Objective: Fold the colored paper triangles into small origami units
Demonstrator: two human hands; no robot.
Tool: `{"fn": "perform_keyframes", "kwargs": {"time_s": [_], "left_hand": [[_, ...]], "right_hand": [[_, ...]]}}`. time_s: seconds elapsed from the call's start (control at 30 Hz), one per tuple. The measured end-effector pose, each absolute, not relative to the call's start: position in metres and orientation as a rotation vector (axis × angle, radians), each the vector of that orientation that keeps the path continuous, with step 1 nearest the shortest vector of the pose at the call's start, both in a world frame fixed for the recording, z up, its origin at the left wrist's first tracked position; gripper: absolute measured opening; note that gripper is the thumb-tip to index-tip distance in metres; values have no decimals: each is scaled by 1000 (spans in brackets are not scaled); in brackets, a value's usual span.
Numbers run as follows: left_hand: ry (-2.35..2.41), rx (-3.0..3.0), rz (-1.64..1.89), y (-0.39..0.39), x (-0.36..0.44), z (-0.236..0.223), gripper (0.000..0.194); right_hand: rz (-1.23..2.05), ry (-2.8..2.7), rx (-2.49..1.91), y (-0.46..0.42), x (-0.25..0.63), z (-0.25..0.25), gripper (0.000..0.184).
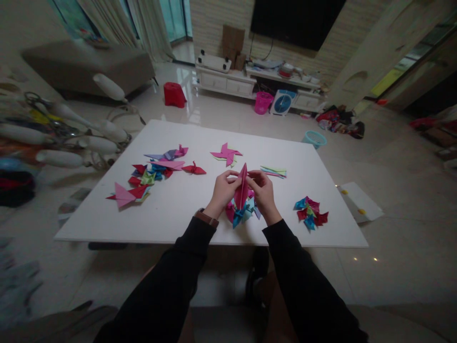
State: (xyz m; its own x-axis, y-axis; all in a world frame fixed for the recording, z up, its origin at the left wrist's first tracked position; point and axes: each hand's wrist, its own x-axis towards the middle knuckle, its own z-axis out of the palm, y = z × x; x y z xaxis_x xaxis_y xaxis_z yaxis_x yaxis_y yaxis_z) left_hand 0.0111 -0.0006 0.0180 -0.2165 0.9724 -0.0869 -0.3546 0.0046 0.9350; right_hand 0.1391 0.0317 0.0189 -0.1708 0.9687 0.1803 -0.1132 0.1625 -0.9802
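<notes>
Both my hands hold one folded pink paper piece (243, 188) upright above the white table (178, 224). My left hand (224, 189) pinches its left side, fingers closed on the paper. My right hand (263, 190) pinches its right side the same way. Under my hands lies a small heap of pink and blue folded papers (241, 213). A brown watch strap (206, 217) shows at my left wrist, and both arms wear black sleeves.
On the table lie a pile of folded coloured papers (152, 176) at the left, a pink pinwheel shape (226, 154) at the back, flat paper sheets (274, 171), and a red-blue heap (310, 213) at the right. A red stool (174, 94) and pink bin (263, 102) stand on the floor beyond.
</notes>
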Motion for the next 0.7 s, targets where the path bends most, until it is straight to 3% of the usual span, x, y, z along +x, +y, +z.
{"fn": "perform_keyframes", "kwargs": {"time_s": [0.17,0.27,0.37,0.7], "left_hand": [[1217,818,1515,-2,7,19,34],[1253,855,1509,0,1,20,23],[1284,949,1502,3,-6,21,13],[933,788,1380,0,-12,28,29]], "right_hand": [[1154,-1296,-974,35,144,19,30],[1032,-1347,-1026,38,149,19,15],[1020,-1365,-1072,40,152,19,14],[1617,-1041,-932,40,154,22,30]]}}
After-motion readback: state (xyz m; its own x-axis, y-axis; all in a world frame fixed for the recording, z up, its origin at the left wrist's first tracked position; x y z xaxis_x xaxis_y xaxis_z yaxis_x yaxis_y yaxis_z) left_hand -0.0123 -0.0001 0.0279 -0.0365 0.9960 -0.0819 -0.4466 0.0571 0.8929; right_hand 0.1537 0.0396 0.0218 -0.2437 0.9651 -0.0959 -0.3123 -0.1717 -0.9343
